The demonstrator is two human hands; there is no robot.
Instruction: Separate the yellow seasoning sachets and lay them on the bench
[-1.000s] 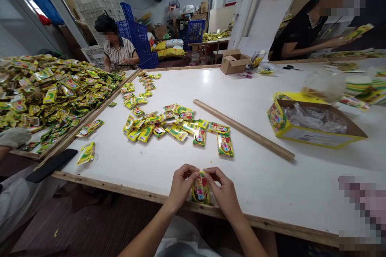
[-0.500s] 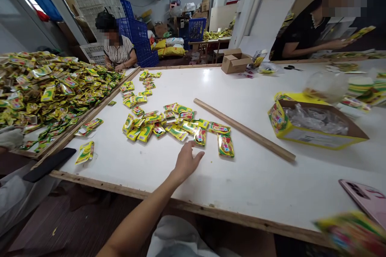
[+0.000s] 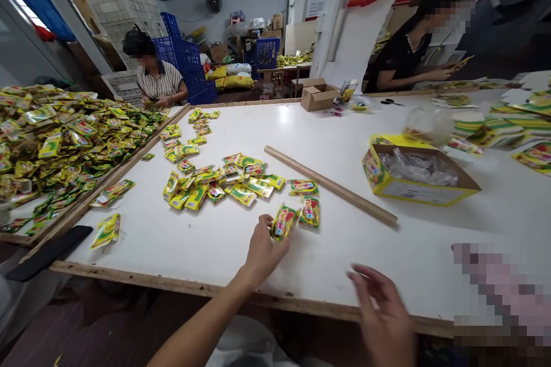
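Note:
My left hand (image 3: 264, 252) grips a small yellow-and-green candy box (image 3: 284, 221) between thumb and fingers, tilted just over the white table. Near the table's front edge, my right hand (image 3: 383, 312) is open and slightly blurred, its fingers curved apart with nothing in them. Beside the held box lies a similar upright-printed box (image 3: 309, 211), and another box (image 3: 303, 186) sits just behind it. To the left spreads a loose cluster of such boxes (image 3: 197, 197), several overlapping each other.
A wooden strip (image 3: 329, 183) lies diagonally across the table. Right of it stands an open yellow carton (image 3: 424, 192) of clear plastic bags. A large pile of packets (image 3: 64, 137) fills the left side behind a wooden edge. Two people work at the far side; a brown carton (image 3: 318, 96) stands there.
My left hand has closed on a box from the cluster's right end and lifted it towards me. My right hand has come into view; the blurred packet at bottom right is gone.

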